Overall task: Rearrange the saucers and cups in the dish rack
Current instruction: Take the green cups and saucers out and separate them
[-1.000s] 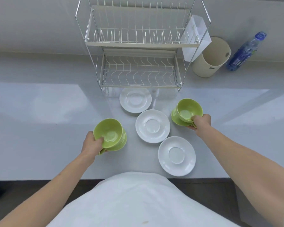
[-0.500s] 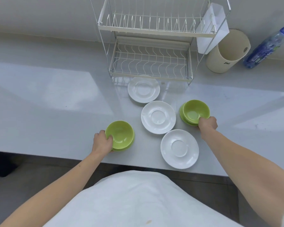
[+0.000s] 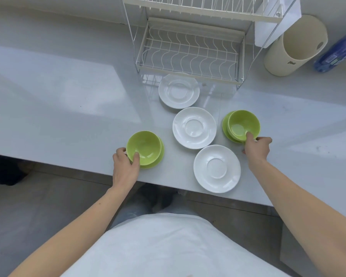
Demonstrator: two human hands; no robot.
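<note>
Two green cups sit on green saucers on the grey counter. My left hand (image 3: 126, 164) grips the near rim of the left green cup (image 3: 145, 145), thumb inside, above its green saucer (image 3: 158, 158). My right hand (image 3: 257, 146) pinches the near rim of the right green cup (image 3: 243, 123), which rests on its green saucer (image 3: 227, 128). Three white saucers lie between them: far (image 3: 178, 90), middle (image 3: 194, 127) and near (image 3: 217, 168). The wire dish rack (image 3: 190, 48) stands behind, both tiers bare.
A cream cylindrical holder (image 3: 294, 47) and a blue plastic bottle (image 3: 337, 51) stand right of the rack. A clear plastic caddy (image 3: 276, 21) hangs on the rack's right side. The counter's front edge (image 3: 68, 166) runs just below the near saucer and left cup.
Both cup-and-saucer sets have come down from slightly lifted to resting on the counter. The camera has tilted and moved closer, shifting the rack up and right in view.
</note>
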